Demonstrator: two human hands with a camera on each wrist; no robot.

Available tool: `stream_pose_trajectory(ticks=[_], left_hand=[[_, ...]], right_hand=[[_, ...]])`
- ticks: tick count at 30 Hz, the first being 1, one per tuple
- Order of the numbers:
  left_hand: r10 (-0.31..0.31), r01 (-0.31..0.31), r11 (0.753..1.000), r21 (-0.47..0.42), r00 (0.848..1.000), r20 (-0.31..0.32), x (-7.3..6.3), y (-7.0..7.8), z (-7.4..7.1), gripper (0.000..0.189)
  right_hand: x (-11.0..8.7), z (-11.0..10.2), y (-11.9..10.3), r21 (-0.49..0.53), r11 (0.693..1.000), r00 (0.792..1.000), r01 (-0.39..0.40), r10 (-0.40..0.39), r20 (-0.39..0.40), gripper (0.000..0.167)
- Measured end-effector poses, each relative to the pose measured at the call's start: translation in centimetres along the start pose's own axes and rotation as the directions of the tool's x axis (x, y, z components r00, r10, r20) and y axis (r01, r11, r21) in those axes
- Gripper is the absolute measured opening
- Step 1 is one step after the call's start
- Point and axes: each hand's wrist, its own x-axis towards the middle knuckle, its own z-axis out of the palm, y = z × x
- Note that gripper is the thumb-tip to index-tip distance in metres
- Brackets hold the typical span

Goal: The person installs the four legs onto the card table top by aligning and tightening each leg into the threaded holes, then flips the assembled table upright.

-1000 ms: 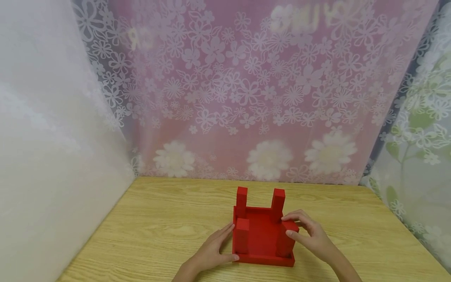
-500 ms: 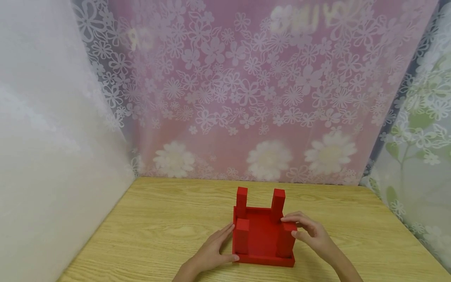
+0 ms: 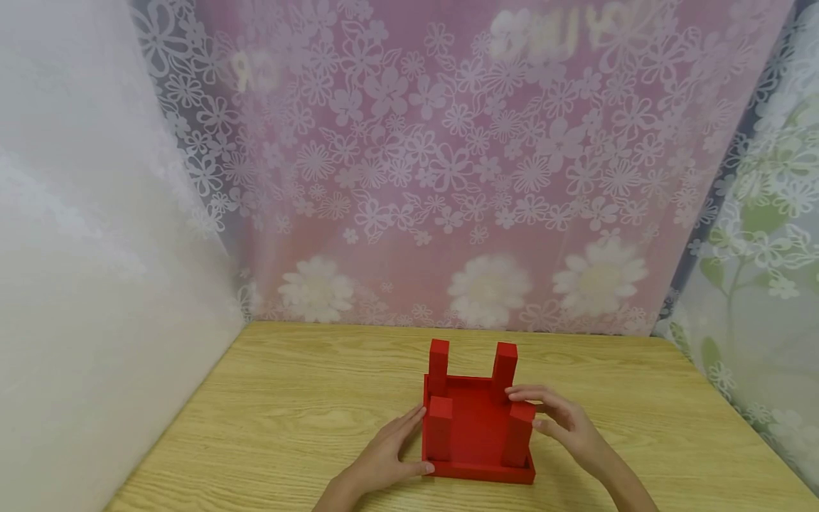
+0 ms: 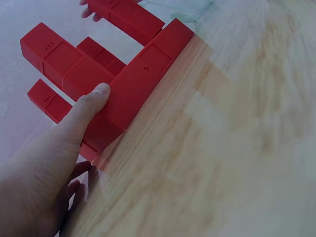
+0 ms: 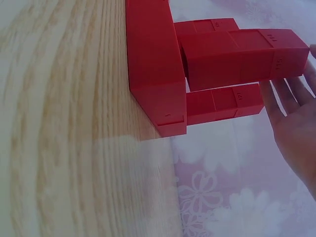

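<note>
A red square base (image 3: 480, 471) with a raised rim lies on the table, a red post standing near each corner. My left hand (image 3: 384, 451) holds its near left corner, thumb on the front rim and fingers along the left side. In the left wrist view that thumb rests on the base (image 4: 128, 94), beside the near left post (image 4: 64, 59). At the near right corner, my right hand (image 3: 572, 427) holds the post (image 3: 520, 437) by its top, thumb on the right and fingers behind. This post (image 5: 242, 57) leans slightly, and a thin dark gap shows at its foot.
The far left post (image 3: 438, 366) and far right post (image 3: 505, 370) rise behind, the latter close to my right fingertips. A wood-grain table (image 3: 307, 398) extends around the base. Flowered pink sheeting (image 3: 409, 178) hangs at the back, with pale sheeting (image 3: 96, 249) at the left.
The near right post has turned and its top has shifted slightly left. My right thumb has slid to its right side. The left hand and base have stayed put.
</note>
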Motion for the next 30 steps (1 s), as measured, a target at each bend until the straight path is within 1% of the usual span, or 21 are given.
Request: stream_pose_trajectory(ticks=[2,4,6,8,12,15,16,18,20,22,24,26,27,30], left_hand=[[-0.002,0.002,1.000,-0.001,1.000,0.001,0.01,0.03,-0.02,0.085],[-0.002,0.002,1.000,-0.004,1.000,0.001,0.02,0.06,-0.05,0.085],[-0.002,0.002,1.000,-0.005,1.000,0.001,0.04,0.07,-0.08,0.085],[-0.002,0.002,1.000,-0.006,1.000,0.001,0.04,0.08,-0.10,0.085],[-0.005,0.005,1.000,-0.008,1.000,0.002,0.02,0.07,-0.10,0.085],[-0.005,0.005,1.000,-0.007,1.000,0.001,0.00,0.01,-0.03,0.085],[-0.004,0.004,1.000,-0.006,1.000,0.000,0.00,-0.02,0.00,0.085],[-0.003,0.003,1.000,-0.003,1.000,-0.001,0.00,-0.05,0.03,0.085],[-0.002,0.002,1.000,0.001,1.000,-0.001,0.01,-0.06,0.05,0.085],[-0.002,0.002,1.000,-0.002,1.000,-0.001,0.01,-0.03,0.04,0.085],[-0.003,0.003,1.000,-0.007,1.000,-0.001,0.01,0.01,0.01,0.085],[-0.004,0.004,1.000,-0.008,1.000,0.000,0.00,0.05,-0.01,0.085],[-0.005,0.005,1.000,-0.009,1.000,0.001,0.00,0.08,-0.01,0.085],[-0.004,0.004,1.000,-0.003,1.000,0.004,0.00,0.11,-0.02,0.085]], right_hand=[[-0.01,-0.05,-0.07,0.062,0.998,1.000,-0.006,0.005,0.013,0.035],[-0.01,-0.07,-0.08,0.077,0.997,1.000,-0.006,0.005,0.006,0.034],[-0.01,-0.05,-0.05,0.042,0.999,1.000,0.006,-0.005,-0.015,0.033],[-0.03,-0.01,0.06,-0.024,1.000,0.999,0.012,-0.013,-0.045,0.033],[-0.14,0.18,0.22,-0.139,0.989,0.994,-0.046,0.032,-0.105,0.029],[-0.15,0.28,0.19,-0.199,0.976,0.989,-0.090,0.063,-0.136,0.027],[-0.11,0.29,0.17,-0.212,0.973,0.988,-0.095,0.066,-0.140,0.027],[-0.02,0.30,0.13,-0.222,0.972,0.989,-0.079,0.049,-0.138,0.030],[0.07,0.24,0.09,-0.174,0.984,0.994,-0.047,0.030,-0.101,0.032],[0.13,0.11,0.05,-0.073,0.997,0.999,-0.016,0.013,-0.042,0.033],[0.10,-0.08,0.02,0.037,0.999,1.000,-0.020,0.019,0.022,0.035],[0.05,-0.26,0.01,0.111,0.993,0.997,-0.033,0.025,0.072,0.038],[0.00,-0.33,0.01,0.129,0.991,0.996,-0.047,0.036,0.085,0.038],[-0.12,-0.45,0.06,0.125,0.991,0.994,-0.056,0.043,0.099,0.040]])
